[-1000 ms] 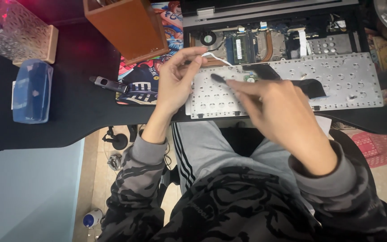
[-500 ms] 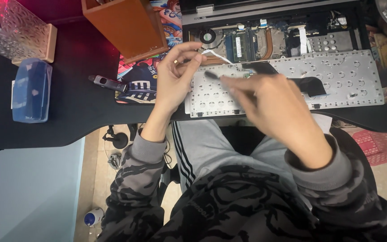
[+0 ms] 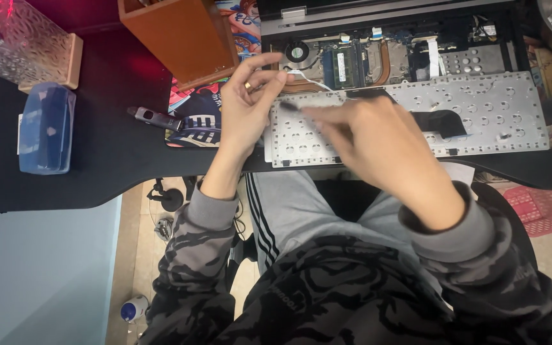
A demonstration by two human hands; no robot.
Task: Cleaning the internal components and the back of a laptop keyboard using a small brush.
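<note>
My left hand [image 3: 245, 107] hovers over the left end of an upturned silver keyboard plate [image 3: 493, 108]. Its thumb and fingers pinch the end of a thin white cable [image 3: 308, 80] that runs towards the opened laptop base [image 3: 378, 54]. The base shows a fan, a memory stick and copper heat pipes. My right hand [image 3: 378, 147] is blurred over the middle of the keyboard plate. It grips a thin dark tool [image 3: 292, 108] whose tip points left, close to my left fingers.
On the black desk [image 3: 110, 160] are an orange-brown wooden box [image 3: 180, 38], a blue translucent plastic case [image 3: 46, 128], a patterned glass piece on a wooden base [image 3: 20, 45] and a small dark pen-like tool [image 3: 154, 117] beside a colourful mat [image 3: 199, 124]. A red basket [image 3: 538, 209] sits on the floor to the right.
The tool tip in my right hand has slid a little to the left, closer to my left fingers. My left hand stays at the white cable.
</note>
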